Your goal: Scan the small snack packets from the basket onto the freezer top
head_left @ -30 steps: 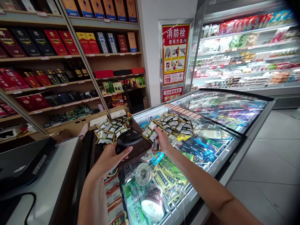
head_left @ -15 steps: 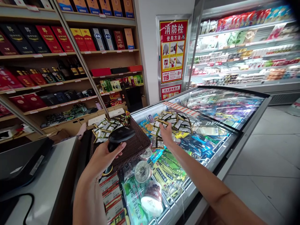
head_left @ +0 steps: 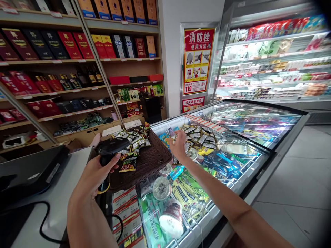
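Observation:
My left hand [head_left: 96, 171] is closed round the grip of a black barcode scanner [head_left: 111, 147], held above the near-left corner of a dark woven tray [head_left: 150, 162]. Several small green-and-black packets [head_left: 131, 141] lie heaped in the tray. My right hand [head_left: 178, 145] reaches over the glass lid of the chest freezer [head_left: 232, 155], its fingers down on a second heap of packets [head_left: 198, 136] lying on the glass. Whether those fingers have closed on a packet is hidden from me.
A white counter [head_left: 64, 186] with a dark monitor [head_left: 28, 172] and a cable is at left. Shelves of boxed goods [head_left: 64, 51] stand behind. A red fire-hydrant notice [head_left: 198, 60] hangs on the pillar. An open chiller [head_left: 271, 62] is at right, tiled floor [head_left: 297, 186] beside the freezer.
My left hand has drawn the scanner left and back, off the tray's middle. My right hand let go of a packet it held and moved onto the heap on the glass.

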`<state>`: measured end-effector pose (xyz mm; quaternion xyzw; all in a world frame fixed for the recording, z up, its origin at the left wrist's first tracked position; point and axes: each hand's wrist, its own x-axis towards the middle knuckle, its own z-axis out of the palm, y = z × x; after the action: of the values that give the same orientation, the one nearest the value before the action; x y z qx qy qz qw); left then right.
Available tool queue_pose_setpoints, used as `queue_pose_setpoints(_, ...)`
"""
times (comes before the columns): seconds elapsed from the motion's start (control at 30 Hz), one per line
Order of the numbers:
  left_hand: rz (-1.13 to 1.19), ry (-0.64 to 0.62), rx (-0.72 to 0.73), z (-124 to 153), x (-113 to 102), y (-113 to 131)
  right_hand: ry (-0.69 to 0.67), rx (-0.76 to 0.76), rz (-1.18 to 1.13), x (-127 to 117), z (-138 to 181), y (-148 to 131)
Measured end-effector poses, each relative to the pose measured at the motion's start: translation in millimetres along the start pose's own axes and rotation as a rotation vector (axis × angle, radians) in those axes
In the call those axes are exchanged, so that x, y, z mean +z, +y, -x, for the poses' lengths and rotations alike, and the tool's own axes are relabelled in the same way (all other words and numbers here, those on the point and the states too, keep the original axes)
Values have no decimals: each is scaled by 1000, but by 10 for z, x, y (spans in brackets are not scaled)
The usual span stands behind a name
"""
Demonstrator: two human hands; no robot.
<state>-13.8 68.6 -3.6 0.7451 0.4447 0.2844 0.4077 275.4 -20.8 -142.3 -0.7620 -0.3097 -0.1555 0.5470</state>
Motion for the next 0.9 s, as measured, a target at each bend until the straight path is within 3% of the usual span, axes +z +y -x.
queue_pose_setpoints(0.13,26,-5,-17,40,-50,18,-470,-254,-78,421,29,-585)
queue_pose_setpoints(0.27,55,-29,-6,80,-48,80,-744,-553,-13,915,164,-996)
queue_pose_setpoints(0.33,65,-22,7,84,-45,91,-888,-559,51,1129,240,-1063)
queue_pose_setpoints(0.43,51,-25,6,84,-47,87,-1011,-440,74,1316,279,-1047)
queue_pose_setpoints(0.5,55,-27,4,89,-50,88,-974,-330,36,1315,232,-1007)
queue_pose_setpoints(0.57,63,-32,4,101,-47,102,-876,-113,-75,1215,148,-960)
queue_pose_setpoints(0.67,75,-46,13,117,-23,137,-726,303,-488,912,45,-863)
queue_pose_setpoints(0.73,85,-63,33,116,15,152,-645,503,-827,641,32,-770)
queue_pose_setpoints(0.8,98,-78,66,98,73,151,-575,602,-1053,347,61,-655)
queue_pose_setpoints(0.9,123,-120,102,50,195,133,-495,624,-1150,-50,140,-457)
